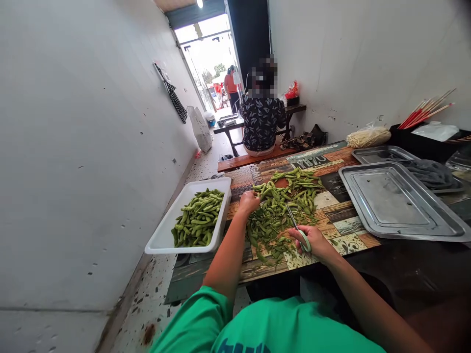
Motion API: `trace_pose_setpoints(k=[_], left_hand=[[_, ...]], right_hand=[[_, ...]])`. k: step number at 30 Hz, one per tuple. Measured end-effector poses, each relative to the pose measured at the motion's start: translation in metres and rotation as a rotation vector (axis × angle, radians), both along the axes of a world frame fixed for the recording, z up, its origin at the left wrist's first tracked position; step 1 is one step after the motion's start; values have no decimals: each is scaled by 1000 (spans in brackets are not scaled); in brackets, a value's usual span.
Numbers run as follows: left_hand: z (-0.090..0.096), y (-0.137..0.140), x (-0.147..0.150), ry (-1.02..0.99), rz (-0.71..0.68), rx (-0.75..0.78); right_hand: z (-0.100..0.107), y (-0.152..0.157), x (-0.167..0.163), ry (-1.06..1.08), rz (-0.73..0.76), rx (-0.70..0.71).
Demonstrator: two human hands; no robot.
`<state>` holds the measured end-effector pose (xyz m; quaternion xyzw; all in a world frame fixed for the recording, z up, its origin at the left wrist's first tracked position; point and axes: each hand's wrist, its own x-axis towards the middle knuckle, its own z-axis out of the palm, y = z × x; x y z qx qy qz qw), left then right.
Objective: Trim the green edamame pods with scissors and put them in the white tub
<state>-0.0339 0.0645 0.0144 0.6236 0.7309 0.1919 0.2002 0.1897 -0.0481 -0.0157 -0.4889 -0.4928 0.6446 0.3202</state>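
My right hand (309, 242) is closed round the pale green handles of a pair of scissors (290, 215), whose metal blades point up and away over the pods. At the left side of a spread of green soybean pods (270, 223), my left hand (250, 202) has its fingers curled together. What is between those fingertips, if anything, is hidden. Loose pods and small trimmings lie across the patterned wooden table (333, 215). Left of my left arm, a white plastic tub (217, 241) holds a heap of whole green pods (200, 218).
Metal trays (393, 196) stand at the right, one with dark cloth (429, 172) on it. Behind them are bagged skewers (369, 135) and a black box (408, 139) of red-tipped sticks. Beyond the table, a person (261, 120) sits on a bench (235, 163). A white wall runs along the left.
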Motion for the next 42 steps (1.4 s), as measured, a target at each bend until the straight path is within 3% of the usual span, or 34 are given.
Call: trace_pose_setpoints(k=[5,9,11,15,21,28,33,36,42], left_hand=[[4,-37,11,-367,-31,157],[7,-57,29,-858,-120,2],[8,-62,35,-991,-147,-73],[11,-68,42,-1026,-176,-134],[17,-75,51,-1018,-234,-223],[1,-62,55,-908,-247,-117],[0,-58,52,-856,-299,-245],[2,-58,54,-1050,-207,-306],[6,-59,58,-1470,-1,-202]], right_hand=[[2,6,-7,-39,-17,-14],[4,9,-9,26,16,-40],[6,9,-8,73,-3,-37],[8,9,-6,116,-71,2],[10,10,-1,51,-58,64],[7,7,2,-91,-52,170],[-2,10,5,-139,-64,234],[-2,9,4,-127,-76,206],[3,5,-1,17,-49,54]])
